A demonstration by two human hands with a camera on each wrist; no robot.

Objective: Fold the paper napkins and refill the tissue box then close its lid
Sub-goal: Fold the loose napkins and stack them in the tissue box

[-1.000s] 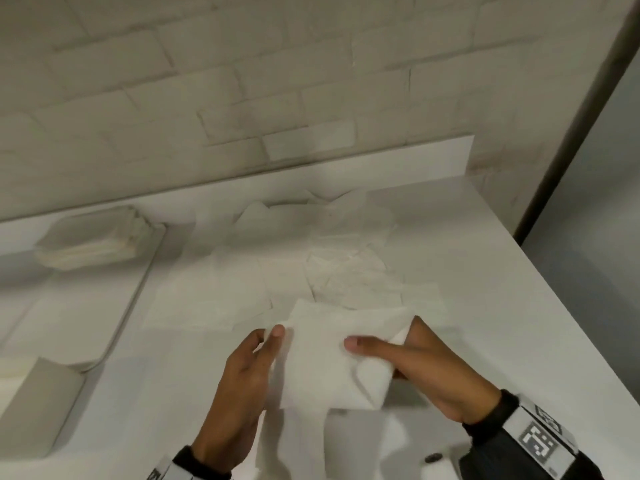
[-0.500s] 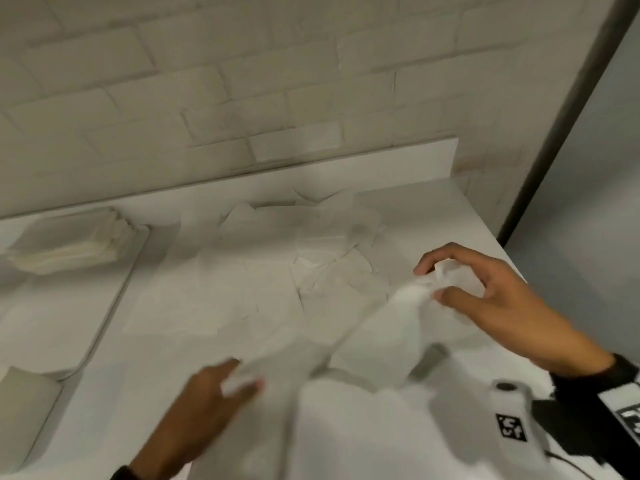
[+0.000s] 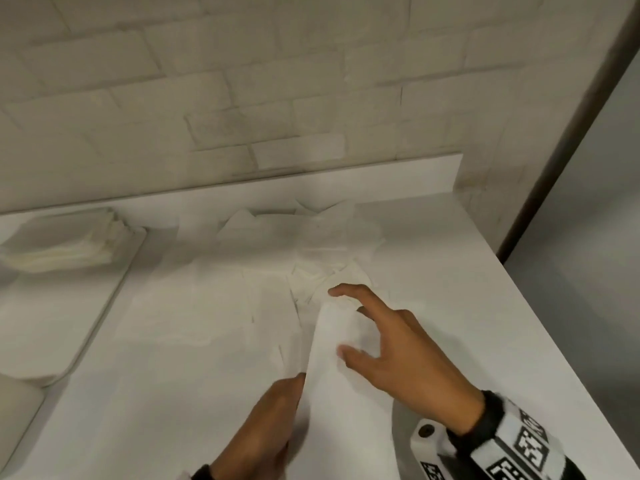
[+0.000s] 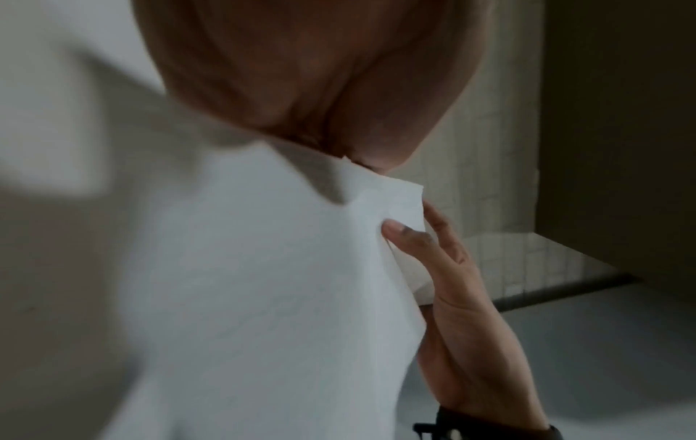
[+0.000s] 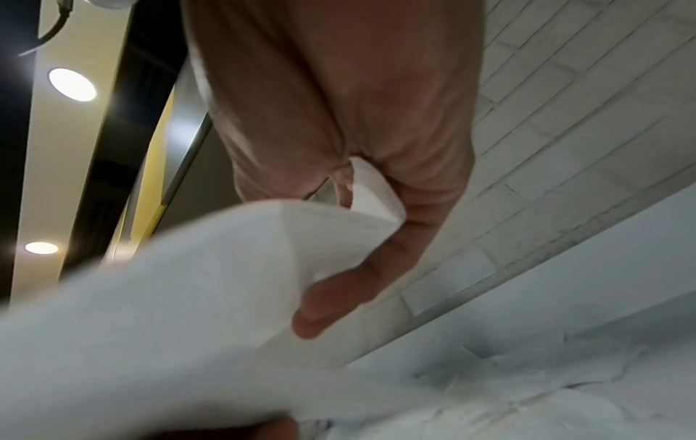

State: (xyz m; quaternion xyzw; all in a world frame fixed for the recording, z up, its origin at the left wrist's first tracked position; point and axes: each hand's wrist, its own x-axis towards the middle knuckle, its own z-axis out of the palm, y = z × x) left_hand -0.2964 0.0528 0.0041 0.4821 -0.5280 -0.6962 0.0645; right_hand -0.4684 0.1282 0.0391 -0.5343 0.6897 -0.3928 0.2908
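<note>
White paper napkins [image 3: 242, 292] lie loose and unfolded across the white counter [image 3: 450, 271], so most of the folding is left. One thin white napkin sheet [image 3: 332, 368] is held up above the counter between both hands: the right hand [image 3: 398, 358] pinches its far corner with thumb and forefinger, other fingers spread, and the left hand [image 3: 263, 427] pinches the near edge. A stack of folded napkins [image 3: 62, 244] sits far left, seemingly done. No tissue box or lid can be clearly made out; pale shapes at the left edge are cut off.

Dim soft light, motion blur, wide-angle distortion
</note>
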